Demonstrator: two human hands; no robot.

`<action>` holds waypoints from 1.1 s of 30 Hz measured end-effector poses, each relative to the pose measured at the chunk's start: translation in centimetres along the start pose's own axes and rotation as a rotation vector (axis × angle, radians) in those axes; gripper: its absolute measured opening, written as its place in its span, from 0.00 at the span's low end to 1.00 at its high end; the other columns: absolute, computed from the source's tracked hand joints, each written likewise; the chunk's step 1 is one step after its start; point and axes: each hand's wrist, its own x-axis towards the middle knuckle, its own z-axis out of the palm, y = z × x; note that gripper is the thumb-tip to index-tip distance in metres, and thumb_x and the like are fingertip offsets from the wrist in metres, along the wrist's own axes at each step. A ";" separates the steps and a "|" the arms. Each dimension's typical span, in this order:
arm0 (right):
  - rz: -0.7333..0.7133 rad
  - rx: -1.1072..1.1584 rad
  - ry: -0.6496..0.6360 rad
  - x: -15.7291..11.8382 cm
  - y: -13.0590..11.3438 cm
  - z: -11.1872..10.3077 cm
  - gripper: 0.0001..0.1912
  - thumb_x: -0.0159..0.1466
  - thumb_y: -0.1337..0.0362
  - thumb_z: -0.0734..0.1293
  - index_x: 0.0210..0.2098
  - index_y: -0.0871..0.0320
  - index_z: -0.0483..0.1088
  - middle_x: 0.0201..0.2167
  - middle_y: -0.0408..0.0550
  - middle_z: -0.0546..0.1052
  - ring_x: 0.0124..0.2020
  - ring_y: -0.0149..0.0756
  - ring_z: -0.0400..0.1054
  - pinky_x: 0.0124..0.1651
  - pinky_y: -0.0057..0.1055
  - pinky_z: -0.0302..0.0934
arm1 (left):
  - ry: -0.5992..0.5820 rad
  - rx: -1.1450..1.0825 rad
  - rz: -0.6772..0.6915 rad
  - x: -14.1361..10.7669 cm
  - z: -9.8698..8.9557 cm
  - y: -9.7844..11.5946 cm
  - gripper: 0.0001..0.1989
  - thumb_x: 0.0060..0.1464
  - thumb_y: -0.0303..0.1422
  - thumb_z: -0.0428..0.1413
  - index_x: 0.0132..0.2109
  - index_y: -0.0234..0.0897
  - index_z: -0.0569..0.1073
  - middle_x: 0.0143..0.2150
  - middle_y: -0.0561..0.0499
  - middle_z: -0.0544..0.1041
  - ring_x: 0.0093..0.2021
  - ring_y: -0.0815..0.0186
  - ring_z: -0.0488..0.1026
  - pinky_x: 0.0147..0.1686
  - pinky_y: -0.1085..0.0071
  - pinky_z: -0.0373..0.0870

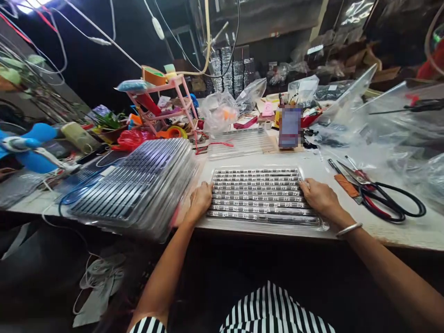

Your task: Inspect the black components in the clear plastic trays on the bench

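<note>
A clear plastic tray [258, 225] lies flat near the table's front edge, its slots filled with rows of dark strips [256, 192] bearing small pale marks. At its left side, my left hand [200, 201] is closed on the rim. My right hand [321, 196] grips the opposite rim, thumb on top, a bangle on that wrist. Fingers under the edges are hidden. Left of the left hand stands a tall stack of similar clear trays [138, 180] with dark strips in the top one.
Large black-handled scissors [385, 194] and an orange-handled cutter [348, 187] lie at right. Behind are another clear tray [239, 143], a blurred upright screen [290, 127] and plastic bags [220, 111]. A pink rack [163, 101] and blue fan [29, 143] stand left; cables hang overhead.
</note>
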 end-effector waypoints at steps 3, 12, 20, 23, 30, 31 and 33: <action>-0.055 0.066 0.021 -1.6 1.1 0.5 0.26 0.68 0.53 0.52 0.57 0.63 0.62 0.33 0.54 0.74 0.36 0.46 0.68 0.37 0.36 0.57 | 0.067 0.060 0.111 -1.7 0.5 -0.9 0.27 0.63 0.42 0.40 0.66 0.38 0.54 0.52 0.38 0.73 0.54 0.53 0.69 0.50 0.57 0.65; -0.657 -0.156 0.351 -4.8 0.2 -0.2 0.16 0.68 0.65 0.56 0.51 0.56 0.69 0.54 0.60 0.62 0.51 0.56 0.59 0.44 0.49 0.56 | -0.107 0.109 0.679 -2.4 1.5 0.9 0.26 0.65 0.39 0.38 0.67 0.39 0.50 0.70 0.47 0.44 0.69 0.57 0.40 0.65 0.51 0.43; -1.099 0.013 -0.051 -5.7 -4.9 -0.8 0.09 0.66 0.71 0.59 0.44 0.57 0.67 0.45 0.52 0.66 0.47 0.45 0.58 0.45 0.42 0.53 | -0.071 0.083 0.678 -2.3 1.6 1.1 0.27 0.65 0.42 0.37 0.67 0.38 0.52 0.70 0.46 0.45 0.69 0.58 0.40 0.65 0.52 0.43; -1.134 -0.053 -0.060 -5.6 -6.2 -0.6 0.10 0.63 0.76 0.58 0.39 0.61 0.68 0.41 0.54 0.67 0.44 0.45 0.58 0.44 0.43 0.52 | -0.106 0.098 0.664 -2.4 1.4 1.3 0.28 0.64 0.44 0.38 0.67 0.38 0.50 0.70 0.47 0.42 0.70 0.57 0.38 0.66 0.52 0.41; -1.062 0.234 -0.385 -3.5 -6.2 -1.8 0.06 0.66 0.67 0.59 0.39 0.60 0.67 0.42 0.52 0.65 0.44 0.42 0.57 0.48 0.44 0.56 | -0.187 0.086 0.695 -2.4 0.5 1.3 0.38 0.56 0.56 0.42 0.68 0.44 0.47 0.71 0.47 0.37 0.70 0.53 0.33 0.65 0.50 0.37; -1.034 0.338 -0.445 -3.1 -5.5 -2.1 0.08 0.66 0.65 0.60 0.43 0.58 0.67 0.44 0.51 0.65 0.46 0.41 0.58 0.50 0.43 0.56 | -0.199 0.087 0.708 -2.4 0.4 1.3 0.39 0.55 0.57 0.43 0.68 0.46 0.47 0.71 0.48 0.37 0.70 0.51 0.33 0.65 0.48 0.37; -0.958 0.480 -0.495 -2.7 -3.8 -2.7 0.13 0.67 0.60 0.61 0.50 0.55 0.64 0.48 0.51 0.63 0.49 0.40 0.59 0.53 0.40 0.57 | -0.211 0.090 0.733 -2.4 0.1 1.2 0.41 0.52 0.59 0.45 0.68 0.48 0.46 0.71 0.49 0.39 0.69 0.49 0.32 0.64 0.46 0.37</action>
